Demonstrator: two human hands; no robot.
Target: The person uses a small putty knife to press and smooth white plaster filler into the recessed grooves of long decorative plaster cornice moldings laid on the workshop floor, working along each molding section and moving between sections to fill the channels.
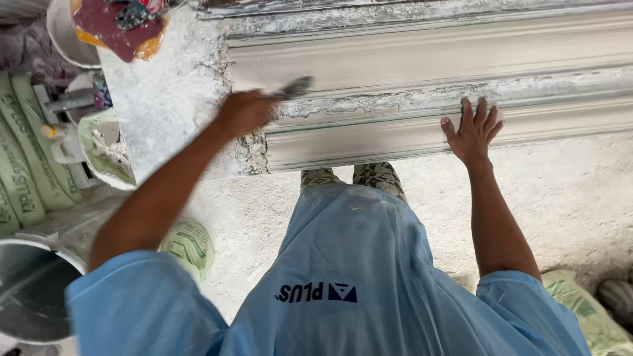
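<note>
- Plaster moulding (428,99) lies lengthwise on the dusty white bench (165,99), just beyond both hands
- Left hand (242,113): fingers closed round a scraper (297,87), its blade against the moulding's end
- Right hand (472,130): fingers spread, flat on the moulding's near face

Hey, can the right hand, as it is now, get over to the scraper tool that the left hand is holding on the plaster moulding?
Probably yes: the right hand lies flat on the moulding, with bare moulding between it and the tool.

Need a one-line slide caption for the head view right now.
Left hand grips a small tool against a long white plaster moulding; right hand lies flat on it.
</note>
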